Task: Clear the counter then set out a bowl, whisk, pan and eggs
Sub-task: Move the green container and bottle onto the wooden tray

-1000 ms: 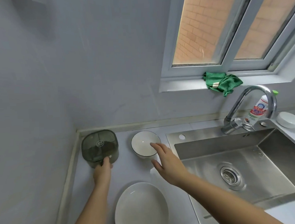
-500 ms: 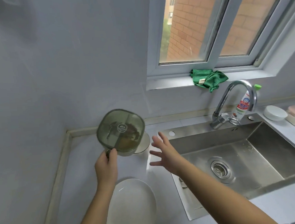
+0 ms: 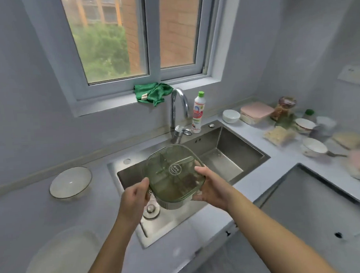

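A green see-through lidded container [image 3: 172, 173] hangs in the air over the steel sink [image 3: 233, 154]. My left hand [image 3: 136, 198] grips its near left edge and my right hand [image 3: 210, 186] grips its right side. A white bowl with a dark rim [image 3: 70, 182] stands on the counter to the left of the sink. A large white plate [image 3: 62, 259] lies at the near left.
A tap [image 3: 179, 113] and a dish soap bottle [image 3: 197, 113] stand behind the sink, with a green cloth [image 3: 152, 93] on the sill. The right counter holds a small white bowl [image 3: 231, 116], a pink-lidded box [image 3: 256, 112], a jar, packets and more bowls [image 3: 313, 148].
The container has come up off the left counter and moved right over the sink. My right hand, open before, now holds it too. The view has swung right.
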The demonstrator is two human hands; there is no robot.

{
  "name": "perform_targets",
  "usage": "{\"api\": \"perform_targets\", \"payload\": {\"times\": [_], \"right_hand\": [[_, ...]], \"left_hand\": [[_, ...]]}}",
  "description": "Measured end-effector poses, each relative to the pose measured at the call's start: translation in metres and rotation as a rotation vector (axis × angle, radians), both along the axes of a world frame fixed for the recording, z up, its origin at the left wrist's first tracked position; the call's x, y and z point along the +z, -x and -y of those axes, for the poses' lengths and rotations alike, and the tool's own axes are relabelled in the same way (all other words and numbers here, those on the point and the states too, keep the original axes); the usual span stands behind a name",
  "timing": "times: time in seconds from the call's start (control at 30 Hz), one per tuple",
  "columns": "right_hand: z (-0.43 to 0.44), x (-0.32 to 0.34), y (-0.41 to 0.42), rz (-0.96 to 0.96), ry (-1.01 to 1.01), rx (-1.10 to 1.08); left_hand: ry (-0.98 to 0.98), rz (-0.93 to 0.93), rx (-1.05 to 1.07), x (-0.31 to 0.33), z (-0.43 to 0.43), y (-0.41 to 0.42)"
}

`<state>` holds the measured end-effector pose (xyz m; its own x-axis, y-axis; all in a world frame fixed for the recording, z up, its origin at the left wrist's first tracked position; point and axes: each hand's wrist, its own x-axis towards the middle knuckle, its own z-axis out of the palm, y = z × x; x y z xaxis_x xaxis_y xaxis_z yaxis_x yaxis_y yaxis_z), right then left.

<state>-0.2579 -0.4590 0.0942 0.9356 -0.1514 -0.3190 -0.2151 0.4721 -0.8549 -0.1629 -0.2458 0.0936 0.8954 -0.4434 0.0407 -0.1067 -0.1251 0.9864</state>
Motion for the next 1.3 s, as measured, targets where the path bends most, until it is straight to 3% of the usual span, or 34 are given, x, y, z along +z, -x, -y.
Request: {"api": "perform_targets", "payload": {"times": [0.37,0.57,0.8,1.3], "right_hand": [[0.155,-0.010,0.206,-0.088,0.047,-0.351],[0.217,-0.008,0.262,-0.088,0.073,-0.467],[0.293,-0.010,0.262,-0.124,0.054,-0.570],[0.496,0.009,0.172,-0.151,0.063,-0.684]], "left_hand": [[-0.040,-0.103,-0.378,-0.012,0.195,0.145],[-0.065,-0.092,-0.514,0.001,0.274,0.183],[-0.103,-0.128,-0.591,-0.003,0.359,0.171],[-0.036,-0.113,-0.627,0.007,0.583,0.072]]}}
